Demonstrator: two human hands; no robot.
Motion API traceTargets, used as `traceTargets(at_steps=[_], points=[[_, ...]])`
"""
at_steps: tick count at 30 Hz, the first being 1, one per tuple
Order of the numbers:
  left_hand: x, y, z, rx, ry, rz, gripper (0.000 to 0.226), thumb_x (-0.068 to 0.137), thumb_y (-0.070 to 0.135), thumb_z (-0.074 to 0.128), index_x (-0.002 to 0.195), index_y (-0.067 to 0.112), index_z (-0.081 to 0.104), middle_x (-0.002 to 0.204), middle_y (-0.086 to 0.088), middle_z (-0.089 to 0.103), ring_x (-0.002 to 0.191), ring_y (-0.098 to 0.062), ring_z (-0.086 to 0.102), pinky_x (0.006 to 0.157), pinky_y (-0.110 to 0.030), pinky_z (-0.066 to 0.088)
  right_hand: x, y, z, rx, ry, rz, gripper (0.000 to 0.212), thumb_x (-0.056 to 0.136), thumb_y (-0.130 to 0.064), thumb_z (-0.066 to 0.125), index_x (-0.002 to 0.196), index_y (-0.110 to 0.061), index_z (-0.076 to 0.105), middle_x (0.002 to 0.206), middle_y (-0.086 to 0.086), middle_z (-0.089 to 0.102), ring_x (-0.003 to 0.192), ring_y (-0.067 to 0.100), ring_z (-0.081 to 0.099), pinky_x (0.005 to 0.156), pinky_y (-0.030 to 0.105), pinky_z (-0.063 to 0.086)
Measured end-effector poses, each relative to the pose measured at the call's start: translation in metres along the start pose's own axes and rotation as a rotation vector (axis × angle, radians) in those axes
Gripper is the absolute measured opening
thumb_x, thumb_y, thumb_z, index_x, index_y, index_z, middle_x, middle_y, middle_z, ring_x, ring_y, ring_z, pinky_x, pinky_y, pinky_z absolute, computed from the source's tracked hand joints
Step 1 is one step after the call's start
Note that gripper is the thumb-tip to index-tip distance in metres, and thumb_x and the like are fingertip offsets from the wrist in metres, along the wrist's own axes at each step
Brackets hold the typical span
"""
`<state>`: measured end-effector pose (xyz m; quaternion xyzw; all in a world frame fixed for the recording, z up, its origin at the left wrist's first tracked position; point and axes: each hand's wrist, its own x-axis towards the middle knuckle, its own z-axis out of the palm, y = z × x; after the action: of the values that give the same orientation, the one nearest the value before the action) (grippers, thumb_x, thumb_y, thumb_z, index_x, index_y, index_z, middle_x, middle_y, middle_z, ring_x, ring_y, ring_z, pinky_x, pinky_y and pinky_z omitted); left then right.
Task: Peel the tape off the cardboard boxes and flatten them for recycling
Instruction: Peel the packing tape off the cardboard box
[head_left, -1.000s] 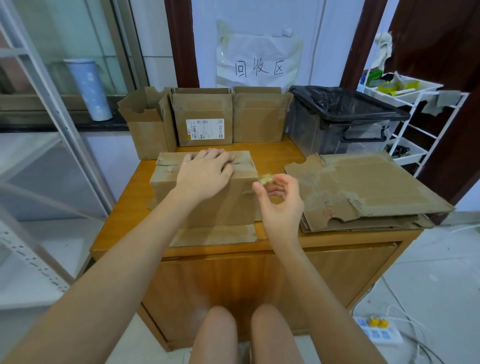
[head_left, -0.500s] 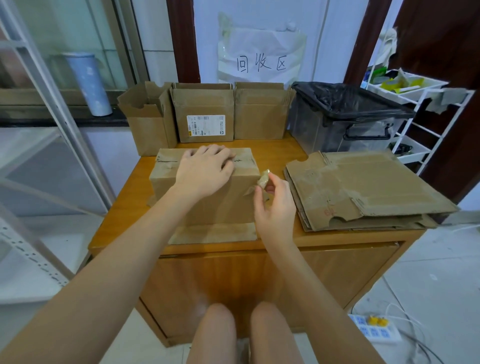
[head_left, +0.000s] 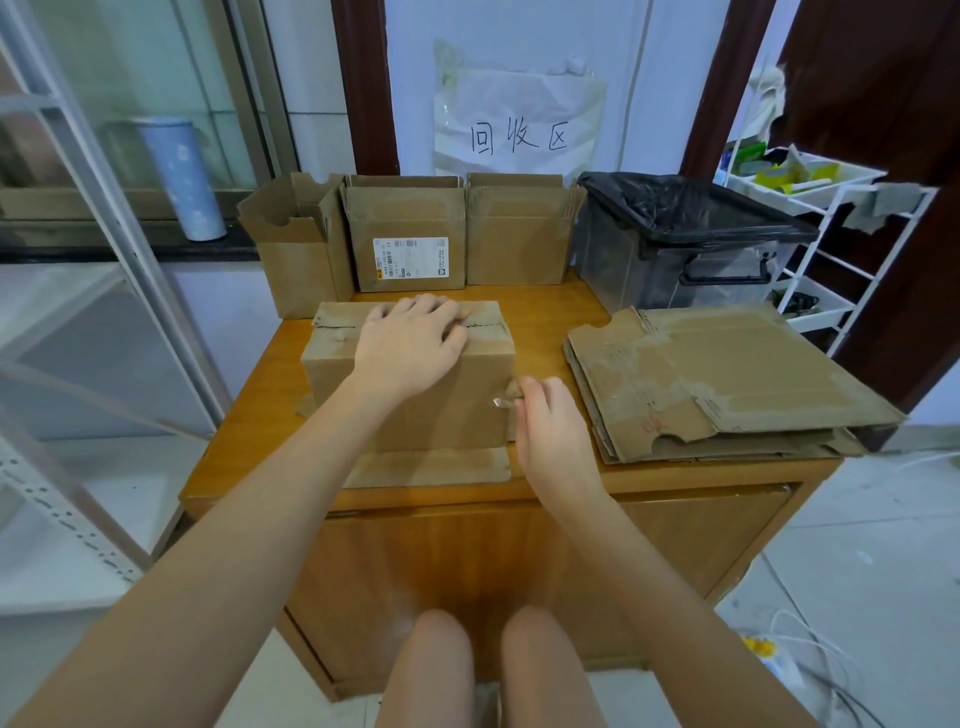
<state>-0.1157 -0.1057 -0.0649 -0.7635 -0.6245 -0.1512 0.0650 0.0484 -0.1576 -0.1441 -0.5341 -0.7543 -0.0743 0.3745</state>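
My left hand (head_left: 410, 347) lies flat on top of the closed cardboard box (head_left: 415, 374), fingers straight across its taped seam, pressing it to the wooden tabletop (head_left: 550, 312). My right hand (head_left: 551, 426) sits at the box's near right corner — thumb and forefinger pinched on a loose end of tape (head_left: 506, 396) that lifts off the edge. Just to the right lies a stack of flattened cardboard (head_left: 727, 384); three open boxes (head_left: 410, 234) stand along the back, beside a black-lined bin (head_left: 685, 244).
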Motion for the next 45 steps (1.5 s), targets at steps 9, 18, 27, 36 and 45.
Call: traceTargets(at_steps=[9, 18, 27, 36, 45], points=[[0.002, -0.001, 0.004, 0.001, 0.014, -0.002, 0.041, 0.1, 0.035, 0.025, 0.134, 0.032, 0.047, 0.146, 0.007, 0.041, 0.135, -0.015, 0.034, 0.109, -0.04, 0.025, -0.002, -0.013, 0.006, 0.019, -0.146, 0.104, 0.055, 0.095, -0.025, 0.056, 0.14, 0.002, 0.037, 0.119, 0.016, 0.055, 0.101, 0.027, 0.06, 0.075, 0.03, 0.05], [0.004, -0.002, 0.003, -0.016, 0.01, -0.002, 0.041, 0.099, 0.035, 0.025, 0.134, 0.032, 0.047, 0.142, 0.007, 0.045, 0.132, -0.016, 0.037, 0.108, -0.042, 0.027, -0.004, 0.01, 0.003, -0.015, -0.014, -0.069, 0.051, 0.063, 0.012, 0.078, 0.11, 0.008, 0.062, 0.084, 0.015, 0.07, 0.073, 0.026, 0.07, 0.059, 0.032, 0.056], [0.01, 0.002, 0.003, -0.005, 0.006, -0.013, 0.041, 0.099, 0.034, 0.024, 0.132, 0.029, 0.048, 0.139, 0.003, 0.048, 0.129, -0.017, 0.04, 0.106, -0.042, 0.028, 0.008, 0.022, -0.039, 0.682, -0.154, 0.387, 0.032, 0.097, -0.01, 0.049, 0.128, -0.013, 0.041, 0.103, 0.0, 0.064, 0.093, 0.01, 0.065, 0.083, 0.028, 0.056], [0.048, 0.031, 0.022, 0.055, 0.05, -0.116, 0.045, 0.099, 0.035, 0.023, 0.133, 0.024, 0.051, 0.133, -0.001, 0.053, 0.124, -0.022, 0.044, 0.098, -0.041, 0.031, 0.079, 0.041, -0.079, 0.726, -0.06, 0.486, 0.021, 0.102, -0.032, 0.039, 0.108, -0.017, 0.051, 0.078, -0.005, 0.052, 0.067, 0.006, 0.054, 0.071, 0.026, 0.05], [0.096, 0.064, 0.035, 0.219, 0.035, -0.191, 0.04, 0.1, 0.023, 0.024, 0.125, 0.003, 0.049, 0.119, -0.016, 0.053, 0.108, -0.034, 0.05, 0.088, -0.04, 0.039, 0.144, 0.089, -0.083, 0.686, -0.023, 0.518, 0.047, 0.105, -0.033, 0.028, 0.07, -0.01, 0.051, 0.059, 0.002, 0.047, 0.05, 0.013, 0.043, 0.046, 0.023, 0.038]])
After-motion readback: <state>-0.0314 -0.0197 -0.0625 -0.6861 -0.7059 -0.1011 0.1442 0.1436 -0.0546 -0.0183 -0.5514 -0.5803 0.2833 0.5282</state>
